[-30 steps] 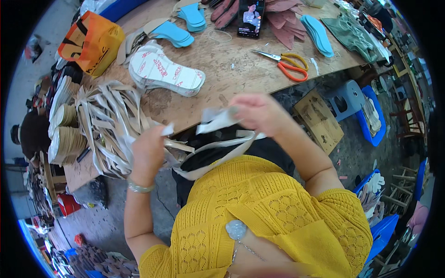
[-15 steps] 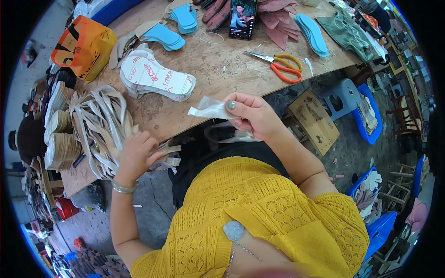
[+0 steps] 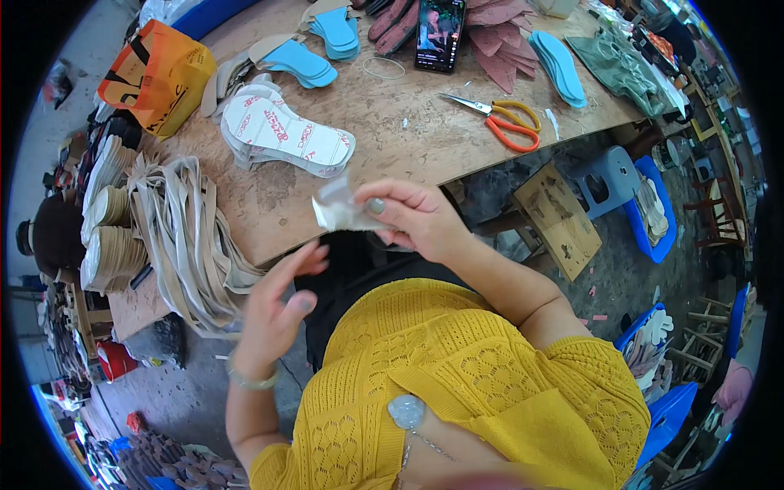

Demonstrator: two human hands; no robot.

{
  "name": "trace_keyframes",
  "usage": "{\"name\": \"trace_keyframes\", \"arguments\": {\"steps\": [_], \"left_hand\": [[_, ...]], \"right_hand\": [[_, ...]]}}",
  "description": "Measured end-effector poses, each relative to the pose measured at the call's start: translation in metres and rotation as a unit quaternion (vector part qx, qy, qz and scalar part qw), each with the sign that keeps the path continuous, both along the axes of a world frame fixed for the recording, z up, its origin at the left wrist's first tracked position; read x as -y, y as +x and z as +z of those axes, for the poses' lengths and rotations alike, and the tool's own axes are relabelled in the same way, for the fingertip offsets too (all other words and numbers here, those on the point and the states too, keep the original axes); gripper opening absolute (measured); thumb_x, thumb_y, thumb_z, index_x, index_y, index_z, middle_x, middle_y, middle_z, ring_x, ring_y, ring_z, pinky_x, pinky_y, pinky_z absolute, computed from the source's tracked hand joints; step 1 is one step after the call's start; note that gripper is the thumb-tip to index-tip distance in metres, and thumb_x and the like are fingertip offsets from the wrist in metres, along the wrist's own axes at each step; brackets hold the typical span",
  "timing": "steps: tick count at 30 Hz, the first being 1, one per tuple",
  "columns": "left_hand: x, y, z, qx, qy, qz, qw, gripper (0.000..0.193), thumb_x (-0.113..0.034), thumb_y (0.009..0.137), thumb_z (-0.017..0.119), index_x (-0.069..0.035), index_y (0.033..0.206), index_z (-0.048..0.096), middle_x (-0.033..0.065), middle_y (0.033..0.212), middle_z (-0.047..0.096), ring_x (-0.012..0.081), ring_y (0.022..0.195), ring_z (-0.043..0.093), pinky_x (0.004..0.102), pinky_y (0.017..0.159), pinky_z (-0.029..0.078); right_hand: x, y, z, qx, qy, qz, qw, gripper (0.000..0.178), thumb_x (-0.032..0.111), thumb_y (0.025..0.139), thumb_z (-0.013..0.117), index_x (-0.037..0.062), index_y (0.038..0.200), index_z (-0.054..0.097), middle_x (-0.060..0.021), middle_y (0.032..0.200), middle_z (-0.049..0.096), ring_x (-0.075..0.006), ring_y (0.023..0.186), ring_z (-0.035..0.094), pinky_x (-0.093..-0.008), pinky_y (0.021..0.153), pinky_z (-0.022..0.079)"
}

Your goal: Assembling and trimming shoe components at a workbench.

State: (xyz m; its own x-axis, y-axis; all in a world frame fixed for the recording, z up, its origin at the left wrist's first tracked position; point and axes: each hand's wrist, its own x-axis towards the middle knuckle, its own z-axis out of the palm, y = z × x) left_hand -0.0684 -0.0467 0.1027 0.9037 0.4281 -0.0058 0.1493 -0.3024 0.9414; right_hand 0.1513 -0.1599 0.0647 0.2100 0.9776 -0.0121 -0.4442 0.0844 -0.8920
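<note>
My right hand (image 3: 420, 219) pinches a small crumpled piece of whitish, partly see-through strip (image 3: 333, 214) in front of the table edge. Below and to its left, my left hand (image 3: 282, 306) is empty, thumb and fingers apart. Nearest to the left hand is a bundle of long beige and white strips (image 3: 184, 237), draped over the table's left front edge. A stack of white insole-shaped sheets with red print (image 3: 286, 135) lies on the table just beyond the right hand.
Scissors (image 3: 506, 122) with orange and yellow handles lie on the wooden table (image 3: 392, 147). Farther back are blue insoles (image 3: 298, 64), a phone (image 3: 439, 37), reddish pieces (image 3: 498, 49) and an orange bag (image 3: 159, 77). Insole stacks (image 3: 114, 257) stand left; a stool (image 3: 608, 180) stands right.
My left hand has come away from the strips, moving right toward my right hand, and its fingers have spread. My right hand has moved slightly left and down with the crumpled strip.
</note>
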Motion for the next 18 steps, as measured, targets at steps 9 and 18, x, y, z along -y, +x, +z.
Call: {"name": "trace_keyframes", "arguments": {"steps": [9,18], "left_hand": [[0.035,0.080,-0.037,0.219,-0.308,0.095,0.921,0.032,-0.023,0.098,0.043,0.001,0.117,0.054,0.0071,0.112,0.059,0.0136,0.102,0.055,0.0300,0.091,0.042],[0.033,0.099,-0.040,0.258,-0.435,0.119,0.854,0.031,-0.025,0.097,0.045,-0.002,0.115,0.056,0.0081,0.109,0.061,0.0141,0.091,0.058,0.0278,0.075,0.046]], "right_hand": [[0.013,-0.012,-0.004,0.009,0.042,-0.077,0.996,0.020,0.013,0.096,0.046,0.0047,0.109,0.059,-0.0005,0.072,0.057,-0.0024,0.051,0.046,-0.0153,0.042,0.034],[0.015,-0.005,-0.005,-0.010,0.029,-0.089,0.996,0.015,0.013,0.096,0.046,0.0044,0.103,0.056,-0.0035,0.083,0.060,-0.0045,0.060,0.053,-0.0161,0.045,0.038]]}}
